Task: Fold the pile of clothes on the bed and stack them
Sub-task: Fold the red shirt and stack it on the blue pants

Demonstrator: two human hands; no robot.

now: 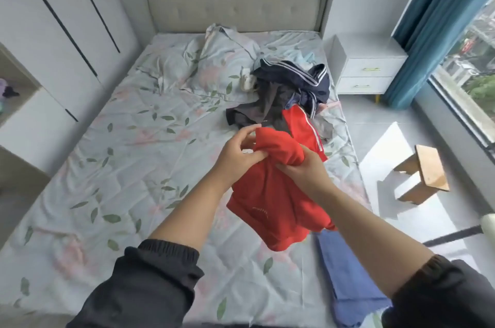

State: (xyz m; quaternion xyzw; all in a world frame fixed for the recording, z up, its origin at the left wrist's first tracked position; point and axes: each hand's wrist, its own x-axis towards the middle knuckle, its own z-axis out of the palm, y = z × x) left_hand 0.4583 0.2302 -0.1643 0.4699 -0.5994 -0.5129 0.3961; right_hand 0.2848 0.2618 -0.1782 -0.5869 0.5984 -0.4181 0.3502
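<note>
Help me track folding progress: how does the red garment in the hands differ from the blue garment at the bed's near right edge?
The red garment is bunched and lifted, gripped by the left hand and right hand; the blue garment lies flat on the bed, untouched. The red garment shows small pale lettering; the blue garment looks plain. Both are toward the bed's right side.

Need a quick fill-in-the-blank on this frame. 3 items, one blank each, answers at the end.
1. The held garment, gripped by the left hand and right hand above the bed, is ____.
2. The flat garment on the bed beside the right forearm is ____.
3. The nightstand past the dark pile has ____ drawers.
Missing words: red; blue; two.
</note>
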